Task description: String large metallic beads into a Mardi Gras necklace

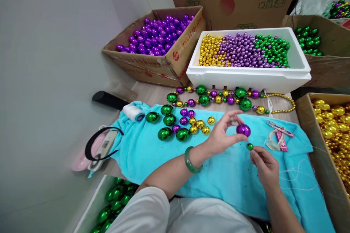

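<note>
My left hand (222,131), a green bangle at its wrist, grips a shiny purple bead (243,130) between thumb and fingers above the turquoise towel (218,174). Just below it, a small green bead (249,146) sits at the pinched fingertips of my right hand (265,164). I cannot make out a needle or thread in those fingers. Loose white thread (298,173) trails over the towel right of that hand. Left of my hands lie several large green beads (169,119), smaller purple beads (183,120) and gold beads (200,124).
A finished-looking bead string (240,93) lies behind the towel, before a white foam box (246,74) of sorted beads. Cartons of purple (153,60) and gold beads (332,127) flank it. Scissors (280,128), a thread spool (133,113) and a black headband (89,145) lie around.
</note>
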Demonstrator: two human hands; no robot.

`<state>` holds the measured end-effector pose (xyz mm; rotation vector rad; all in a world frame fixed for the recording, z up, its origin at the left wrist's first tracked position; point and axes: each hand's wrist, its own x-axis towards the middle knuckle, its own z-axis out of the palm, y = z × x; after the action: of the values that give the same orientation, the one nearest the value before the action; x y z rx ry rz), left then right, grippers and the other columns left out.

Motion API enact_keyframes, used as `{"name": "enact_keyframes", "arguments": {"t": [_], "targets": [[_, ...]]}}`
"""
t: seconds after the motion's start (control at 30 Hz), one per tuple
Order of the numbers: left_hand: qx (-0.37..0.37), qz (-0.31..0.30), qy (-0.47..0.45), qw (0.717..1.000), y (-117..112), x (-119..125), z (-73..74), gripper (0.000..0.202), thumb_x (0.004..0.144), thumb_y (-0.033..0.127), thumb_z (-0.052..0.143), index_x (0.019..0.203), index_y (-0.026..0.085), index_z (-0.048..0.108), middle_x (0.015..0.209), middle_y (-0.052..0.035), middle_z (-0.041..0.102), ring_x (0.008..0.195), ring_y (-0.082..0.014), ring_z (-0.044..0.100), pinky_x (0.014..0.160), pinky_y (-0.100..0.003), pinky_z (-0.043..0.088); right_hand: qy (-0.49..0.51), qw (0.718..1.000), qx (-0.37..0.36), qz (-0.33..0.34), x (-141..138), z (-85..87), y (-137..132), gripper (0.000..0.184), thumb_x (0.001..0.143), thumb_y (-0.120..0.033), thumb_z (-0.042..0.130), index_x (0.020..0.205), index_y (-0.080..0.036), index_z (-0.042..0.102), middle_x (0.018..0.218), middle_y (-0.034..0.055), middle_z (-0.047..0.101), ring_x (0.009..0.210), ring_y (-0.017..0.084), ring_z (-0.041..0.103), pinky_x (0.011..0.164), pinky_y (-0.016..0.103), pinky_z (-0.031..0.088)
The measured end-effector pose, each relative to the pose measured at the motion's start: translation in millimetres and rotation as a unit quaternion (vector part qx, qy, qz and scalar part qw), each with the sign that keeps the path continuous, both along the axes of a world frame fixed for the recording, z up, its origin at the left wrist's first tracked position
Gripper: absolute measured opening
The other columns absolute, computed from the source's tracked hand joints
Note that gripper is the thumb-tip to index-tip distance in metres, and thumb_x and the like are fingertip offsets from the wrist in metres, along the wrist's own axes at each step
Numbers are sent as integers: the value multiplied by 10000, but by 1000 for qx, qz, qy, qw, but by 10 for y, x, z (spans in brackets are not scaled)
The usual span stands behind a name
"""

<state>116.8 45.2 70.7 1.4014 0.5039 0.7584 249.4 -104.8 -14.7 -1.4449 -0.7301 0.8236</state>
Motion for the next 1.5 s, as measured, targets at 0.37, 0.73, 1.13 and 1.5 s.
{"name": "enact_keyframes", "arguments": {"t": [0.37,0.73,1.13,1.5], "targets": [[363,231,385,817,2447,216,538,276,836,179,588,1085,94,672,1138,-138,663,1066,-213,584,998,-331,414,6,1000,-19,5,-102,-128,96,189,807,-350,671,842,-166,694,588,-4,552,513,107,484,449,216,407],[303,91,627,712,3219,893,240,379,675,48,676,1053,12,686,1088,-200,672,1100,-296,592,961,-384,435,-42,999,-25,15,-104,21,132,162,817,-328,642,822,-181,709,590,-2,579,520,116,500,471,227,427],[-31,7,131,991,1519,347,538,311,892,279,532,1163,166,635,980,-82,657,862,-137,613,722,-275,503,-50,998,14,-37,-11,155,36,100,820,-263,663,868,-194,717,611,-10,569,527,102,491,471,218,414],[-297,-14,-35,954,560,-212,133,269,813,304,678,1033,152,711,908,-78,670,761,-108,604,630,-211,473,-73,997,8,-23,-146,207,-32,105,811,-267,679,865,-191,728,619,-1,589,524,106,500,465,226,413]]}}
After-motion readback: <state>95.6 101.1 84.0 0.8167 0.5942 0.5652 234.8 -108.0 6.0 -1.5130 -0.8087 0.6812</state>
